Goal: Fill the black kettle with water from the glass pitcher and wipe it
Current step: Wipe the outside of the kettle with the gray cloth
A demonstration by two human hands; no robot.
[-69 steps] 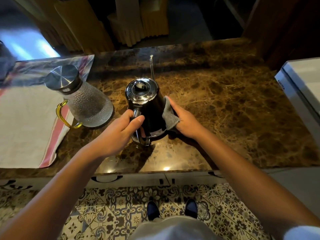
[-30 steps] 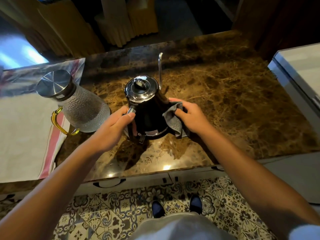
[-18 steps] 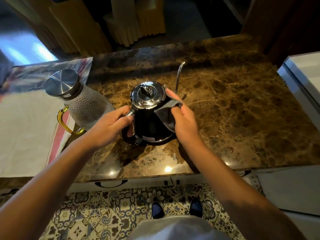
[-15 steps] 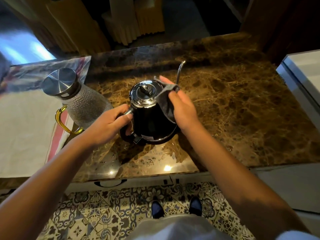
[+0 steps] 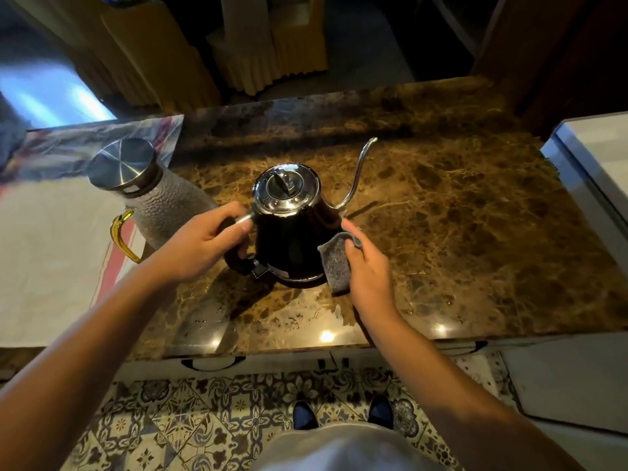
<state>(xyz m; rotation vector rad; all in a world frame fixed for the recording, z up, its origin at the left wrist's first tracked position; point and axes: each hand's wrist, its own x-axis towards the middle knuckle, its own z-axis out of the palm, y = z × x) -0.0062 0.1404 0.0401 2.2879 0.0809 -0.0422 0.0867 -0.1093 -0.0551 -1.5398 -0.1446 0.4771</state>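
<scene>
The black kettle point(image 5: 292, 239) stands upright on the brown marble counter point(image 5: 458, 232), its shiny lid on and its thin gooseneck spout pointing to the far right. My left hand point(image 5: 204, 243) grips the kettle's handle on its left side. My right hand point(image 5: 368, 263) holds a small grey cloth point(image 5: 334, 263) pressed against the kettle's lower right side. The glass pitcher point(image 5: 159, 205), with a steel lid and a yellow handle, stands to the left of the kettle, apart from it.
A white towel with a red stripe point(image 5: 57, 260) covers the counter's left part, under the pitcher's edge. A white appliance point(image 5: 594, 164) borders the counter on the right. Water drops point(image 5: 210, 321) dot the counter near its front edge. Patterned floor tiles lie below.
The kettle has been turned so its spout swung from straight back to the far right. My right hand with the cloth moved from the lid's rim down to the lower right side.
</scene>
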